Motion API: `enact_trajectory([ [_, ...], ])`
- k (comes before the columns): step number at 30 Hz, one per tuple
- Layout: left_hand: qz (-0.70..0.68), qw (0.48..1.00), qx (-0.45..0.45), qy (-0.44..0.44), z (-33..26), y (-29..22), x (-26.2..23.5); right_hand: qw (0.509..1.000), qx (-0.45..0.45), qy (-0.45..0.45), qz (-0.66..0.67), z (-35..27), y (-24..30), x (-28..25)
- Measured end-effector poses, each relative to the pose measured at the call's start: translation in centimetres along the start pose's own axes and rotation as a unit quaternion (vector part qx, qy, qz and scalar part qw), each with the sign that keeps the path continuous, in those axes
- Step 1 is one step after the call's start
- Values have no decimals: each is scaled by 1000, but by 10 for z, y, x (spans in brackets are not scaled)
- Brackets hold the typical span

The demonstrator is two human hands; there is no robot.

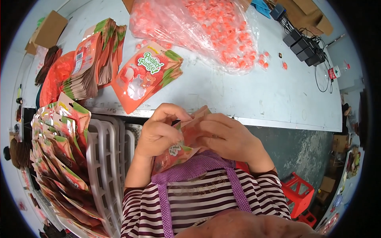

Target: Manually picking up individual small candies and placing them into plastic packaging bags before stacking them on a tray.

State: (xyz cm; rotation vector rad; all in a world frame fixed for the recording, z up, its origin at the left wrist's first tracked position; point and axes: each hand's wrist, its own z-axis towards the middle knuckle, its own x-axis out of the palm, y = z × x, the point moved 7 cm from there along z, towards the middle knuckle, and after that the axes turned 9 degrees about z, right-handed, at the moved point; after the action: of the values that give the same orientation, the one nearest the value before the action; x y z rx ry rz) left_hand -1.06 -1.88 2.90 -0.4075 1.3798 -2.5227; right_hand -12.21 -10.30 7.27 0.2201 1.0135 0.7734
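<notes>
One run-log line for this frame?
left hand: pinching pouch | right hand: gripping same pouch | pouch stack on table | candy bag behind

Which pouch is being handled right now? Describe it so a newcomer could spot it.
Start at the grey table; just below its near edge, over the purple apron, both hands meet. The orange stand-up pouch is pinched between the left hand and right hand. Unlike the stacked pouches lying on the table, it is lifted and partly covered by fingers.
</notes>
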Motion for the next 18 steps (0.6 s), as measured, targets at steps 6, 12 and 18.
enact_trajectory([
  [6,66,984,-5,166,15,-5,37,974,101,151,138,-13,-15,30],
  [12,8,989,10,144,13,-2,28,955,120,191,193,-1,-8,22],
  [18,145,973,-116,140,8,-6,16,946,251,190,71,-18,-33,25],
])
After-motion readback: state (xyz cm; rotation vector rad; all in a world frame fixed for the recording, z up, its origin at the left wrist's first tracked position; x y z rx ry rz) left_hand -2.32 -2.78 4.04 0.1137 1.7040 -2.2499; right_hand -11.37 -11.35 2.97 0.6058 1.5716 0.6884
